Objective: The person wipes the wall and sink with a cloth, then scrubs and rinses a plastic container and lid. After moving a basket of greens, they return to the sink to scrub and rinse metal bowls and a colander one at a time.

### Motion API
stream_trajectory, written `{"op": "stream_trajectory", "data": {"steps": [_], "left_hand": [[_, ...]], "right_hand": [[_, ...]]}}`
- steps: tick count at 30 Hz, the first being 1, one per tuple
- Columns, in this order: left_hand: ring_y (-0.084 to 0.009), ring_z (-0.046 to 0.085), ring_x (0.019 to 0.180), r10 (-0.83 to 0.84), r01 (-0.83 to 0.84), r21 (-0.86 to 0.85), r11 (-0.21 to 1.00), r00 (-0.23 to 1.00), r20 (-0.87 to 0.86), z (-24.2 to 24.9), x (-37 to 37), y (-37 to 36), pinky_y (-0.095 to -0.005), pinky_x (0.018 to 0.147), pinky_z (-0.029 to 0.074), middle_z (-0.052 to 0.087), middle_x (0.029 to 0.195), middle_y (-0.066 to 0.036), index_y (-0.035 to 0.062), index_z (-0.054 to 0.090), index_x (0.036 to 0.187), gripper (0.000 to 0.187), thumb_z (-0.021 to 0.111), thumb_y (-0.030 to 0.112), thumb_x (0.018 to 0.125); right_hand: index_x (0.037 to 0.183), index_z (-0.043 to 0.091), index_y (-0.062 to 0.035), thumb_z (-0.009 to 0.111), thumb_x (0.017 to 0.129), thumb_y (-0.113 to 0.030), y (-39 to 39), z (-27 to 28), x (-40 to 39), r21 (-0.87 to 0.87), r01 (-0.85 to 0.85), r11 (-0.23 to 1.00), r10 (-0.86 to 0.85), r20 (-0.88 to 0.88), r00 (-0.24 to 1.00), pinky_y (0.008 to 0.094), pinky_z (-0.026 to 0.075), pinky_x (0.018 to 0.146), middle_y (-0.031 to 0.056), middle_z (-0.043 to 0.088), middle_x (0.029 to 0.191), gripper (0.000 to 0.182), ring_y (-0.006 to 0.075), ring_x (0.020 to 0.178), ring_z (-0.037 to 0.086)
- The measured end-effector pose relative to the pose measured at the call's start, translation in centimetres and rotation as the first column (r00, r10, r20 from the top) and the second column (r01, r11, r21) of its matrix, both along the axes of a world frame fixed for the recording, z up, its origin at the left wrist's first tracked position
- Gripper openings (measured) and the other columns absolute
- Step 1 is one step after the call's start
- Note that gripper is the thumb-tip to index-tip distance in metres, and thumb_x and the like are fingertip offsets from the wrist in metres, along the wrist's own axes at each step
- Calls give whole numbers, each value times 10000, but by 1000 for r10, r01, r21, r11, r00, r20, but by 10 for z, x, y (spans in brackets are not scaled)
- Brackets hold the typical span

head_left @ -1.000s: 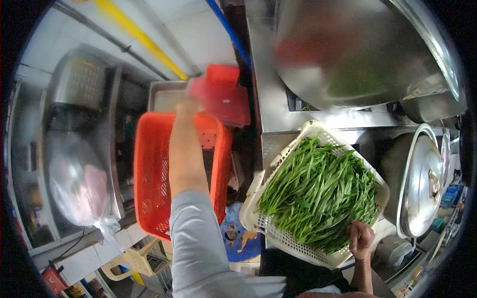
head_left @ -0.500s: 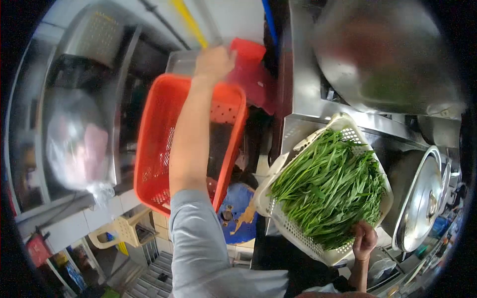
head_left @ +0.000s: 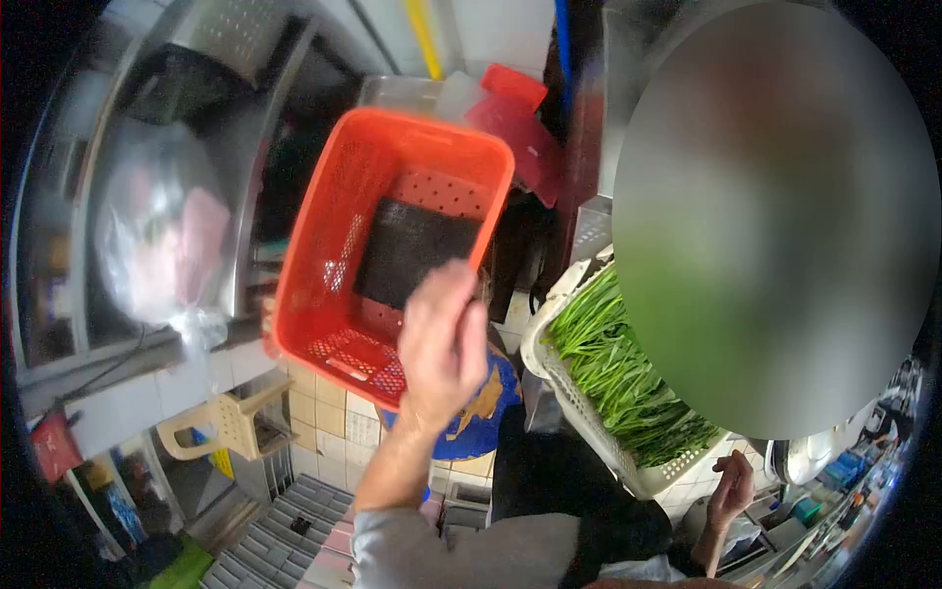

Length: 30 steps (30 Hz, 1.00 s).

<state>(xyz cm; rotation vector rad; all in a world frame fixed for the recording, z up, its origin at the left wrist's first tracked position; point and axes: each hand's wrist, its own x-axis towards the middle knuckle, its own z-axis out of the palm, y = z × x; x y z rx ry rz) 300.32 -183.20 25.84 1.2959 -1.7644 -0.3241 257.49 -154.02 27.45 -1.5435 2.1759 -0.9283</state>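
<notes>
My left hand (head_left: 442,344), slightly smeared by motion, hovers over the near right side of a red plastic basket (head_left: 339,240). Its fingers are extended and hold nothing visible. The perforated basket is tilted, with a dark rectangular patch (head_left: 417,250) at its bottom. To the right, a cream plastic basket (head_left: 549,348) holds a heap of long leafy greens (head_left: 613,363). Beside that basket's near right corner is my right hand (head_left: 728,488), its fingers loosely bent and slightly apart, with nothing visible in them. A large blurred oval covers part of the greens.
A knotted clear plastic bag (head_left: 162,240) with pinkish contents lies on the left shelf. Below it stands a cream plastic stool (head_left: 231,427). A blue object (head_left: 481,432) with a tan patch sits under the red basket. Far right is a metal lid (head_left: 812,456).
My left hand has come back from beyond the red basket's far rim to its near right side. My right hand has moved off the greens. The view has shifted, and a blurred oval appears.
</notes>
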Motion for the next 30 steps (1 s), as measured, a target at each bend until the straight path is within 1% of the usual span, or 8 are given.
{"op": "stream_trajectory", "data": {"steps": [6,13,17,22,23,25,27,30], "left_hand": [[-368,677,1097,-285,315,80,946,922,-262,11,-57,79,-465,998,524,706,1144,-200,-24,715,1105,244,682,-37,864],[-364,687,1106,-561,590,-42,806,741,-368,68,-127,122,-473,991,542,701,1161,-181,-8,740,1070,264,730,-55,810],[-381,684,1109,-681,696,-96,711,649,-340,95,-175,164,-487,994,541,694,1187,-223,-14,733,1071,265,721,-32,807],[-395,698,1049,-831,796,-242,555,519,-200,111,-249,230,-483,913,574,697,1168,-220,-4,724,1081,229,717,-1,852],[-248,682,932,-853,796,-306,522,493,-174,136,-272,257,-344,789,564,690,1186,-211,-105,695,1131,199,633,0,973],[-317,695,933,-867,863,-124,491,469,-168,126,-294,298,-356,736,583,663,1223,-255,-109,695,1130,204,624,-31,955],[-338,700,956,-925,879,-287,380,365,-107,145,-338,346,-360,744,594,666,1212,-255,-102,699,1126,200,626,-44,949],[-333,698,997,-962,925,-262,273,267,-61,154,-389,399,-368,801,594,678,1191,-238,-99,703,1111,187,632,-47,946]], "right_hand": [[1059,637,35,559,933,96,-2,11,22,-85,6,996,-7,-5,1000,324,551,648,149,711,780,161,205,668,693],[1066,652,27,585,986,-9,48,33,13,-101,131,986,-130,20,991,309,547,670,122,711,804,111,172,705,686],[992,699,8,615,958,-19,109,37,-5,-178,119,977,-137,-93,986,352,576,664,150,732,826,94,265,708,724],[968,720,-27,648,970,-64,201,41,-34,-227,256,940,-247,66,967,351,566,627,121,725,779,81,249,683,721],[970,723,-37,656,970,-73,227,40,-42,-249,268,931,-260,64,963,348,563,620,120,722,770,76,249,678,719],[951,726,-52,669,973,-99,283,24,-61,-323,354,878,-340,98,935,353,553,603,108,707,736,77,258,662,711],[918,724,-59,681,968,-115,341,11,-73,-293,415,861,-416,63,907,361,546,594,106,686,707,87,263,648,704],[918,721,-64,684,965,-132,415,10,-85,-324,607,726,-630,42,775,361,537,575,122,664,707,90,273,614,669]]}}
